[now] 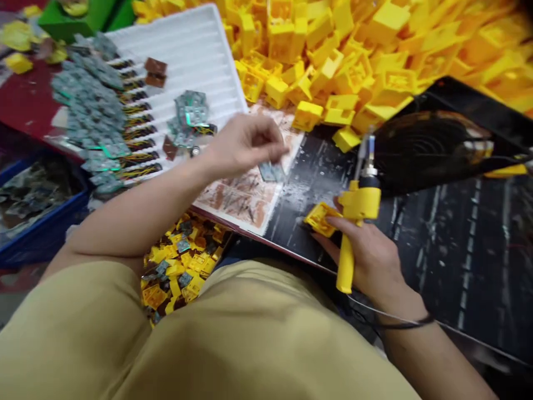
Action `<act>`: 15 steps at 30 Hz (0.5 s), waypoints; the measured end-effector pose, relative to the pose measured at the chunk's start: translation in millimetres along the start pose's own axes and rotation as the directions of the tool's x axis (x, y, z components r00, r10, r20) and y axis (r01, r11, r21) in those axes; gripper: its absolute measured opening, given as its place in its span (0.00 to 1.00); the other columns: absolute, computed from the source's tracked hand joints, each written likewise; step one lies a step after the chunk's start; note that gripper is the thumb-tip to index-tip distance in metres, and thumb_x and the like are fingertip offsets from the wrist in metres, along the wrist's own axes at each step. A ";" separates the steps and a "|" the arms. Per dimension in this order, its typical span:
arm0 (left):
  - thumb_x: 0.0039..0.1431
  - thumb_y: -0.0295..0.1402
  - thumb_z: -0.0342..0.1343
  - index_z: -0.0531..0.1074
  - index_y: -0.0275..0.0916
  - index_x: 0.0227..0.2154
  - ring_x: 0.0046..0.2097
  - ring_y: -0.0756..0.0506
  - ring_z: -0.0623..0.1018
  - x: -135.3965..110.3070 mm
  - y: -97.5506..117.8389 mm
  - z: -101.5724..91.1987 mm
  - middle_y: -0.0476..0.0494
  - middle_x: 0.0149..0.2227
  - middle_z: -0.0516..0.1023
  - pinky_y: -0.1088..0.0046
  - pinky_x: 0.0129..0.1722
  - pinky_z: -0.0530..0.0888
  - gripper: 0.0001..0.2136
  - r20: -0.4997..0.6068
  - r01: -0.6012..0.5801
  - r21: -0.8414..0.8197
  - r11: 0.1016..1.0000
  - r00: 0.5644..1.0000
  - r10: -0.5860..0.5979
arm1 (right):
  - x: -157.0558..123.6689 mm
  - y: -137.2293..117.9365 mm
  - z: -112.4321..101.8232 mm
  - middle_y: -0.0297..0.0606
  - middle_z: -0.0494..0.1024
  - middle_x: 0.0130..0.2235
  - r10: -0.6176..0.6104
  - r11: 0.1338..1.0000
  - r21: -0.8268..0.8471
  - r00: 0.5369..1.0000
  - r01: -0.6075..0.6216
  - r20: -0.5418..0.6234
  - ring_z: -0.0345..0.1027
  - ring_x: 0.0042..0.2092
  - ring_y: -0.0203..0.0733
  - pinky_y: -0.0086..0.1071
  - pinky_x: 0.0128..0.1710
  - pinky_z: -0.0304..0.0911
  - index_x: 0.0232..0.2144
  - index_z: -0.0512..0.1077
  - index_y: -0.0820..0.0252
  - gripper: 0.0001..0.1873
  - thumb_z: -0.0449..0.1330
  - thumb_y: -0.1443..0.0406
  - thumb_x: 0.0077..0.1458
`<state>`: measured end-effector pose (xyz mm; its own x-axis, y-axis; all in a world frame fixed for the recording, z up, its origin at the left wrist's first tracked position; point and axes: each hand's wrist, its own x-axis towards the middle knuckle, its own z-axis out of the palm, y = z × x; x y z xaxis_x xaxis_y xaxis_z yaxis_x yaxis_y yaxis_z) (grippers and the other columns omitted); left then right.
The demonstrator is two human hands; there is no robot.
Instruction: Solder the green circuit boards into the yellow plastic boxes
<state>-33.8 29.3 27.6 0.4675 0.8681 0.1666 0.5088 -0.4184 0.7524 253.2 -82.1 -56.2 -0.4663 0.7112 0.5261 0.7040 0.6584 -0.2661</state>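
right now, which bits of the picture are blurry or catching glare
In the head view, the left hand and the grey piece beneath it look smeared; in the head view, the yellow parts toward the top right are soft, while the yellow tool reads more clearly; also in the head view, pale shine shows on the black surface.

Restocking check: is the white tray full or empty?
The white tray is partly filled: grey boards crowd its left side, a smaller cluster lies near the left hand; bare ridges show beyond.
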 end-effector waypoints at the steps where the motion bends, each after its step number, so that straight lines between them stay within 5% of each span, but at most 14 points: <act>1: 0.63 0.33 0.58 0.77 0.36 0.34 0.33 0.49 0.79 4.6 2.5 19.1 0.47 0.30 0.82 0.70 0.38 0.73 0.06 0.126 -0.039 0.076 0.996 0.992 0.029 | 1.6 -0.3 -2.3 0.39 0.78 0.38 -0.007 1.000 -0.011 1.000 0.007 -0.013 0.75 0.38 0.44 0.35 0.39 0.71 0.51 0.68 0.58 0.21 0.68 0.62 0.58; 3: 0.62 0.31 0.58 0.79 0.37 0.32 0.34 0.47 0.80 8.4 7.1 52.3 0.47 0.29 0.82 0.67 0.44 0.72 0.06 0.335 -0.183 0.249 0.951 0.938 0.092 | 3.7 0.2 -6.9 0.40 0.78 0.40 -0.016 1.000 -0.017 0.999 0.015 -0.034 0.76 0.43 0.45 0.37 0.45 0.72 0.52 0.67 0.60 0.24 0.69 0.61 0.57; 6: 0.63 0.30 0.58 0.81 0.41 0.32 0.36 0.47 0.81 8.6 12.4 76.4 0.47 0.31 0.84 0.65 0.49 0.69 0.07 0.455 -0.328 0.374 0.868 0.880 0.136 | 3.8 2.4 -10.0 0.40 0.79 0.43 -0.027 1.000 0.001 0.999 0.027 -0.036 0.76 0.44 0.44 0.39 0.51 0.71 0.53 0.66 0.60 0.24 0.67 0.62 0.58; 12: 0.57 0.30 0.65 0.80 0.36 0.35 0.30 0.52 0.78 9.8 16.4 68.7 0.49 0.29 0.83 0.78 0.33 0.68 0.04 0.410 0.000 0.279 0.960 0.904 -0.120 | 4.7 4.3 -8.5 0.40 0.80 0.42 -0.044 0.997 0.058 0.998 0.047 -0.046 0.76 0.43 0.42 0.41 0.53 0.71 0.50 0.66 0.60 0.17 0.64 0.68 0.61; 15: 0.56 0.28 0.64 0.81 0.36 0.33 0.32 0.51 0.80 7.6 18.0 65.4 0.48 0.30 0.84 0.78 0.35 0.69 0.03 0.399 0.070 0.278 0.958 0.899 -0.181 | 7.9 -1.5 -19.9 0.38 0.81 0.39 -0.012 0.996 0.090 0.993 0.023 -0.114 0.77 0.41 0.41 0.37 0.47 0.72 0.48 0.68 0.60 0.18 0.68 0.65 0.58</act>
<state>26.2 10.8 0.8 0.6163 0.7498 -0.2408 0.7210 -0.4142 0.5556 259.1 -82.3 -35.6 -0.4106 0.6701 0.6183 0.6422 0.6939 -0.3256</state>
